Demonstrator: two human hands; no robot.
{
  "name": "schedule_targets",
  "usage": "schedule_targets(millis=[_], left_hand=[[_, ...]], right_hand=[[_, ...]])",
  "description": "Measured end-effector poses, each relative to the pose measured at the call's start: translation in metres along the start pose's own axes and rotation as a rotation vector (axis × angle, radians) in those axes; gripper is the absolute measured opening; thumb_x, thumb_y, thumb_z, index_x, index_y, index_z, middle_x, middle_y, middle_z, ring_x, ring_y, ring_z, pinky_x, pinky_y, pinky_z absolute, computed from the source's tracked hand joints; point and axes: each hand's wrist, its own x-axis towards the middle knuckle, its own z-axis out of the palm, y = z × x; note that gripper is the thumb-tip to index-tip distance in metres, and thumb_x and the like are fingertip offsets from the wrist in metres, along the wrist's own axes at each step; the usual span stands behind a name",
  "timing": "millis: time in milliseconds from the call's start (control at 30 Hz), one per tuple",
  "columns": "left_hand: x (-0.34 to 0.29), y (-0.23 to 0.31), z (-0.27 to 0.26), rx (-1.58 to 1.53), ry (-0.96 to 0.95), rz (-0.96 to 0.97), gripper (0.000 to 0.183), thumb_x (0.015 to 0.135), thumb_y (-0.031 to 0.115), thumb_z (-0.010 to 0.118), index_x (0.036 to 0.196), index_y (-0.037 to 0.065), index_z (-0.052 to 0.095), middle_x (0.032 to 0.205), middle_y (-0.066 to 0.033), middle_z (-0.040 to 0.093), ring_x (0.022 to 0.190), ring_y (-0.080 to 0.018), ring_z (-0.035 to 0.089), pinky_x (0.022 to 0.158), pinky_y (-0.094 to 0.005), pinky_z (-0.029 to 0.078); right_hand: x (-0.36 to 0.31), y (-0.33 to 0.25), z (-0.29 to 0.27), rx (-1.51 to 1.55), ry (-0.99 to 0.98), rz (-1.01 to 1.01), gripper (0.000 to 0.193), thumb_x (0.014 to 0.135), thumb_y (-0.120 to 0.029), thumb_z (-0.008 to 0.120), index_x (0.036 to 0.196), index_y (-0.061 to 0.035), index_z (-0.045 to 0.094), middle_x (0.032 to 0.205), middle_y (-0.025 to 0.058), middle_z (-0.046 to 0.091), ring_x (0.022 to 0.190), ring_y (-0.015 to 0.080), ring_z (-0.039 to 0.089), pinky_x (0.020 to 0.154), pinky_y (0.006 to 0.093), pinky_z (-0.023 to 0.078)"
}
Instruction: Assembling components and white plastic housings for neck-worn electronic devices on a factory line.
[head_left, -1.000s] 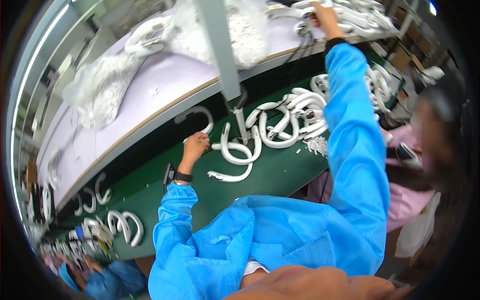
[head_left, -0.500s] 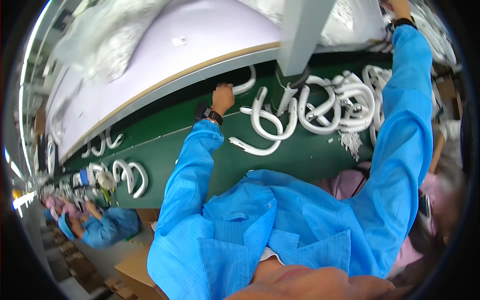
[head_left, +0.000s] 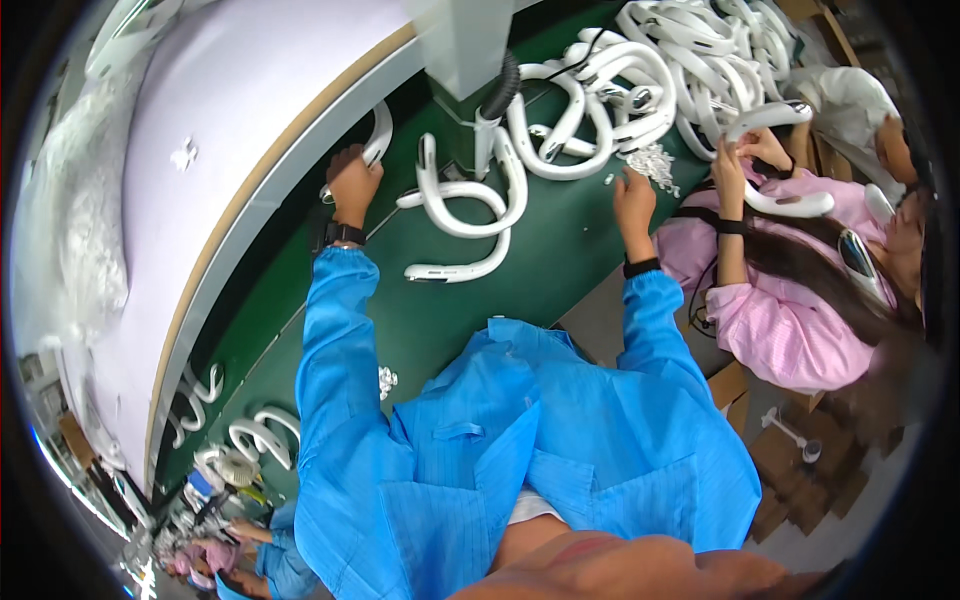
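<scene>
My left hand (head_left: 355, 183) is closed on a white curved neckband (head_left: 379, 135) under the edge of the raised shelf. My right hand (head_left: 634, 208) is at the near edge of a pile of small white parts (head_left: 652, 166) on the green table. Its fingers are drawn together, and what they hold, if anything, is hidden. Between my hands lie two overlapping white U-shaped neckbands (head_left: 463, 272), resting on the table. More looped neckbands (head_left: 600, 150) lie beyond my right hand.
A grey post (head_left: 462, 45) with a black coiled cord stands beyond the neckbands. The pale shelf (head_left: 230, 130) curves along the left. At the right, a co-worker in pink (head_left: 790, 330) holds a white neckband (head_left: 768, 118). A large heap of neckbands (head_left: 700, 50) lies at the far right.
My right hand has come back from the far upper right to the small white parts. My view has turned rightward, bringing the co-worker in pink into sight. My left hand still grips the neckband.
</scene>
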Motion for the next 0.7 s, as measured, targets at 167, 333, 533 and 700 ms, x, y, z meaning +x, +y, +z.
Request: schedule_targets(millis=[167,333,533,700], left_hand=[[-0.043,0.007,-0.089,-0.168,0.255,-0.156,0.037,0.062,0.035,0.080,0.071,0.004,0.061,0.073,-0.0142,0.061,0.067,-0.0343,0.059,0.059,-0.0395,0.049],[-0.101,-0.006,-0.162,-0.770,0.385,-0.758,0.033,0.070,0.017,0.077,0.090,-0.003,0.059,0.077,-0.0118,0.065,0.069,-0.0219,0.064,0.063,-0.0315,0.051],[-0.172,-0.020,-0.234,-1.557,0.131,-0.915,0.020,0.082,0.010,0.065,0.097,0.000,0.056,0.076,-0.0089,0.061,0.064,-0.0167,0.061,0.058,-0.0290,0.052],[-0.202,-0.013,-0.242,-1.555,0.186,-0.892,0.038,0.081,0.012,0.065,0.112,0.000,0.047,0.081,-0.0080,0.059,0.060,-0.0134,0.059,0.051,-0.0274,0.052]], right_hand=[[-0.019,0.043,0.055,-0.226,-0.135,-0.192,0.015,0.080,-0.010,0.058,0.092,-0.0007,0.062,0.100,0.0176,0.059,0.094,0.0365,0.056,0.079,0.0432,0.047],[-0.016,0.062,0.069,-0.191,-0.066,-0.362,0.013,0.078,-0.005,0.052,0.086,-0.0010,0.061,0.092,0.0170,0.061,0.083,0.0362,0.058,0.073,0.0429,0.048],[-0.047,-0.019,0.020,0.288,-0.308,0.181,0.018,0.080,0.001,0.054,0.095,-0.0003,0.065,0.088,0.0119,0.065,0.076,0.0211,0.063,0.068,0.0319,0.051],[-0.117,-0.120,0.007,1.176,-0.643,0.208,0.015,0.084,0.001,0.058,0.098,0.0046,0.063,0.090,0.0083,0.064,0.076,0.0155,0.061,0.069,0.0267,0.052]])
